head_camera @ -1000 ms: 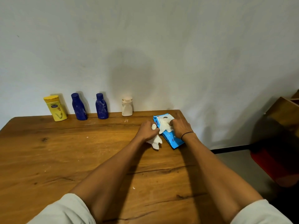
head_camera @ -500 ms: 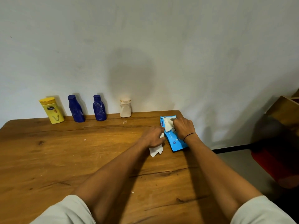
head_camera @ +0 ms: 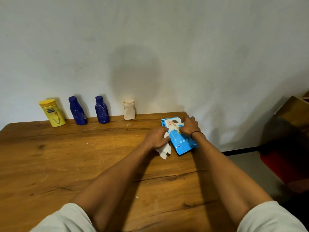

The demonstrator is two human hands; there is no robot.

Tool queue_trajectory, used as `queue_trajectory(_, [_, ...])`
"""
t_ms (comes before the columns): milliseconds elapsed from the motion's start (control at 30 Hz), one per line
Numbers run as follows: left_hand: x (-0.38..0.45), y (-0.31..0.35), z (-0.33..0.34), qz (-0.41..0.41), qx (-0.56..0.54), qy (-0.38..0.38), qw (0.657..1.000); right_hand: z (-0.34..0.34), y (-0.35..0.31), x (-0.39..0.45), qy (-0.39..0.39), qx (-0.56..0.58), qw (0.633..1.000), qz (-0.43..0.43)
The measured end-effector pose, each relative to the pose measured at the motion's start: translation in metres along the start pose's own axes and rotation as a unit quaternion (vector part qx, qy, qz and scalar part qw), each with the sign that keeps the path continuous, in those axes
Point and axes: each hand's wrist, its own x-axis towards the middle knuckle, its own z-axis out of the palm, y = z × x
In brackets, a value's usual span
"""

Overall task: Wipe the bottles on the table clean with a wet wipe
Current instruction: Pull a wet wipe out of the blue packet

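On pack (head_camera: pixel 181 141): right hand (head_camera: pixel 189 125); left hand (head_camera: pixel 156 138) grips wipe (head_camera: pixel 164 150).

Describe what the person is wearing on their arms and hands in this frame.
Both forearms are bare. Pale, off-white sleeves end around the elbows: the left sleeve and the right sleeve. A thin black band circles the wrist of the right hand. The left hand has no glove, ring or band that shows.
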Motion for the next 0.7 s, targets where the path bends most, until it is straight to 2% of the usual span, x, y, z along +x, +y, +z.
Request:
queue_trajectory(100, [-0.002, -0.005, -0.003, -0.020, -0.079, 0.056, 0.995, -0.003, 0.001, -0.002, -0.033, 0.016, 0.999, -0.024])
queue_trajectory(233, [-0.008, -0.011, -0.020, -0.063, -0.228, 0.142, 0.961, -0.004, -0.010, -0.009, 0.015, 0.043, 0.998, -0.052])
queue_trajectory(333, [-0.012, -0.022, -0.034, -0.071, -0.277, 0.153, 0.946, -0.006, -0.026, -0.022, 0.075, 0.067, 0.991, -0.088])
queue_trajectory(433, [-0.021, -0.030, -0.043, -0.063, -0.321, 0.145, 0.934, 0.000, -0.049, -0.037, 0.084, 0.186, 0.968, -0.143])
queue_trajectory(567, [-0.030, -0.047, -0.050, -0.064, -0.364, 0.157, 0.916, 0.011, -0.084, -0.059, -0.049, 0.360, 0.915, -0.174])
queue_trajectory(700, [-0.045, -0.057, -0.062, -0.077, -0.402, 0.175, 0.895, 0.025, -0.106, -0.057, -0.196, 0.423, 0.873, -0.141])
